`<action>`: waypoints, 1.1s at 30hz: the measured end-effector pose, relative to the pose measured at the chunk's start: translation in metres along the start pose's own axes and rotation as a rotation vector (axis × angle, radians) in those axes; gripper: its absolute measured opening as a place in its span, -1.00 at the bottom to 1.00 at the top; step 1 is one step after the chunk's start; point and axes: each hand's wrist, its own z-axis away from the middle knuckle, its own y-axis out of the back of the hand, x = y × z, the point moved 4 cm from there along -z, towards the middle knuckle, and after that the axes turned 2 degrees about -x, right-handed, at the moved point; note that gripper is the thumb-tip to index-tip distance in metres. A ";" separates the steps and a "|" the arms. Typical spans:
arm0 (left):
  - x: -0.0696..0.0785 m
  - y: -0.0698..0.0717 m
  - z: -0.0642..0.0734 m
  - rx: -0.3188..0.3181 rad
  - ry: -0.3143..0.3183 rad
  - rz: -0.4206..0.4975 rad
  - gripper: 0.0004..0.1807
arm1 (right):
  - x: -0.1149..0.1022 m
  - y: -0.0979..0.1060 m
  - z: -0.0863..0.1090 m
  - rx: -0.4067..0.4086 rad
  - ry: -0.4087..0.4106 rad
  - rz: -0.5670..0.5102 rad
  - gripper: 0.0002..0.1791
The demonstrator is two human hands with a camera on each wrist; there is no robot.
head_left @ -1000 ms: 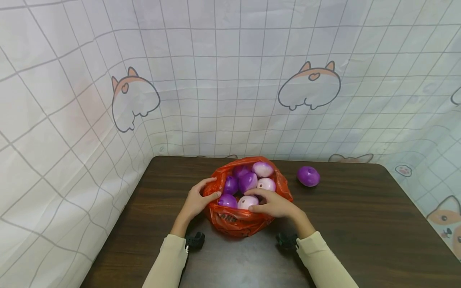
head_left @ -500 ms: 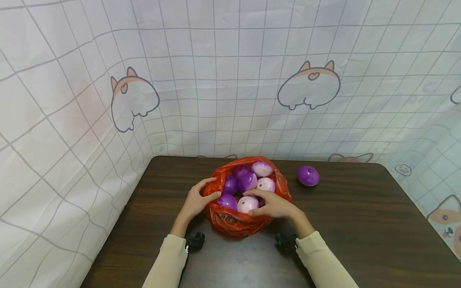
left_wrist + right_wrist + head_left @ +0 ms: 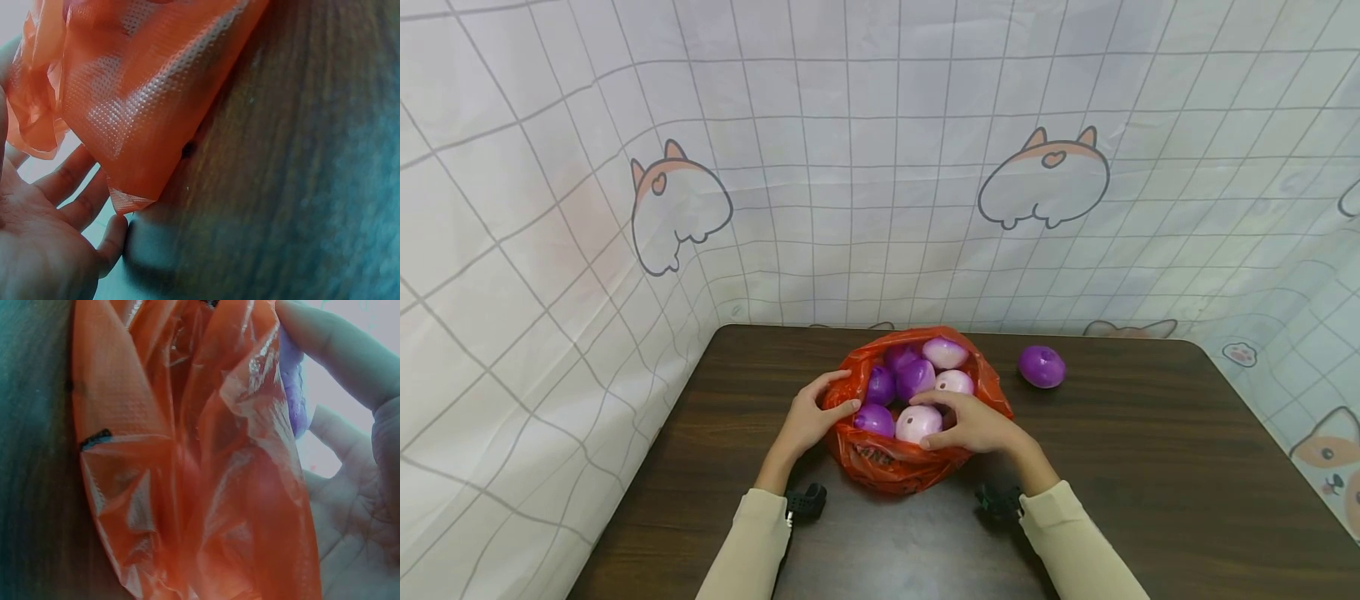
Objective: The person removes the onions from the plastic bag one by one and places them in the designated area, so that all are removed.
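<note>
A red plastic bag [image 3: 887,473] full of purple and pale onions lies wide-mouthed on the table. My left hand [image 3: 808,419] holds its left rim, thumb over the edge and fingers along the outside; the left wrist view shows those fingers behind the plastic [image 3: 144,106]. My right hand [image 3: 976,423] reaches over the right side of the mouth. Its thumb and fingers curl about a pale onion [image 3: 916,423] with a brown root spot, at the front of the bag. In the right wrist view, a bit of purple onion [image 3: 291,387] shows past the bag's edge, beside the thumb.
One purple onion [image 3: 1042,367] sits apart on the dark wooden table [image 3: 1150,450], to the right of the bag near the back edge. A white gridded cloth [image 3: 880,183] with cartoon animals hangs behind the table and at both sides.
The pale onion shifts and turns slightly under my right hand, its root spot showing at a different angle. The bag's right side moves out a little. My left hand stays in place.
</note>
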 end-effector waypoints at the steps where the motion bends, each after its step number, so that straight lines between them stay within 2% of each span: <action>1: 0.000 0.000 0.000 0.000 0.000 0.000 -0.41 | -0.001 0.001 0.001 0.006 0.004 0.003 -0.31; 8: 0.001 0.000 0.001 -0.014 -0.019 0.001 -0.40 | -0.005 0.010 0.005 0.046 0.030 0.018 -0.32; 15: 0.000 0.000 0.001 -0.001 0.000 0.005 -0.40 | -0.008 0.020 0.008 0.087 0.041 0.005 -0.34; 25: 0.000 0.000 0.000 -0.007 -0.001 0.009 -0.40 | -0.004 0.033 0.014 0.147 0.029 -0.080 -0.33; 33: 0.000 -0.001 0.001 -0.010 0.013 0.014 -0.43 | -0.007 0.044 0.021 0.181 0.042 -0.081 -0.33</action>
